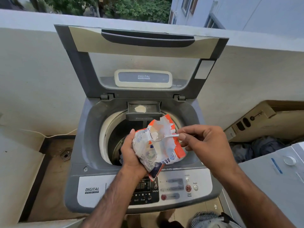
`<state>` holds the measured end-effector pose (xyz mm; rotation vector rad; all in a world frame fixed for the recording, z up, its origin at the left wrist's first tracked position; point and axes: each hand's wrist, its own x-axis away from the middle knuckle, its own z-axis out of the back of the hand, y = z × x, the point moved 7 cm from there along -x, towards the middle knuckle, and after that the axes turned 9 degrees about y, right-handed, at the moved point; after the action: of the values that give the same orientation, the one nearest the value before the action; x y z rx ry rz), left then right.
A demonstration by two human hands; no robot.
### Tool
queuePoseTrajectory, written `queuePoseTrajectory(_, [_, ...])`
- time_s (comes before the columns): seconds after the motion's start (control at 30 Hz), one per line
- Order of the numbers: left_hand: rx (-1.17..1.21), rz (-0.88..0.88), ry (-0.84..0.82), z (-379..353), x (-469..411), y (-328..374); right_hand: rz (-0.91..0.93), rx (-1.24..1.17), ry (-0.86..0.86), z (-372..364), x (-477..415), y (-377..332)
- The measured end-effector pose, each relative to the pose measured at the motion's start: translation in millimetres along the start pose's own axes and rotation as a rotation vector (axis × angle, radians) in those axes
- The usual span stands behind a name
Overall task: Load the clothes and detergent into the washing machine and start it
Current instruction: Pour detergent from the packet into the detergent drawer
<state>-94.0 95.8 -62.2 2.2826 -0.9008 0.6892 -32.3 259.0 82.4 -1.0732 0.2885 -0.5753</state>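
A grey top-load washing machine (82, 145) stands with its lid (143, 41) raised. Its detergent drawer (153, 106) at the back of the drum is pulled out, with a small heap of white powder (140, 108) in it. My left hand (131, 152) grips an orange-and-white detergent packet (158, 150) over the drum. My right hand (204, 142) pinches a small white spoon (164, 136) whose bowl, holding powder, sits at the packet's torn mouth. Dark clothes (120, 156) show dimly in the drum under my left hand. The control panel (174, 188) faces me.
A white balcony wall (32, 63) runs behind the machine. Right of it lie a cardboard box (263, 120), dark clothes (263, 147) and a white appliance top (279, 171). A floor drain (65, 155) sits in a recess on the left.
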Motion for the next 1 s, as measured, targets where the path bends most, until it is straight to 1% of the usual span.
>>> queuePoseTrajectory(0.1, [0.013, -0.033, 0.036, 5.5, -8.2, 7.5, -0.128, -0.162, -0.076, -4.9, -18.1, 13.9])
queuePoseTrajectory(0.17, [0.030, -0.049, 0.087, 9.6, -13.6, 10.8, -0.178, -0.227, -0.127, -9.9, -32.7, 19.9])
queuePoseTrajectory(0.3, [0.067, -0.098, 0.181, 20.3, -26.6, 17.3, -0.219, -0.287, -0.180, -9.4, -71.1, 22.3])
queuePoseTrajectory(0.37, [0.077, -0.112, 0.200, 23.4, -29.6, 19.9, -0.215, -0.312, -0.196, -6.9, -94.4, 18.1])
queuePoseTrajectory(0.5, [0.153, -0.138, 0.248, 34.3, -29.8, 24.0, -0.171, -0.295, -0.204, -12.6, -142.4, 8.5])
queuePoseTrajectory(0.6, [0.200, -0.193, 0.268, 39.2, -21.4, 29.4, -0.174, -0.249, -0.239, -37.5, -173.3, 16.5])
queuePoseTrajectory(0.8, [0.262, -0.276, 0.288, 49.8, -10.4, 37.8, -0.272, -0.171, -0.312, -118.7, -210.5, 66.7])
queuePoseTrajectory(1.0, [0.279, -0.322, 0.271, 48.3, -2.9, 39.0, -0.384, -0.214, -0.280, -153.6, -208.1, 87.0])
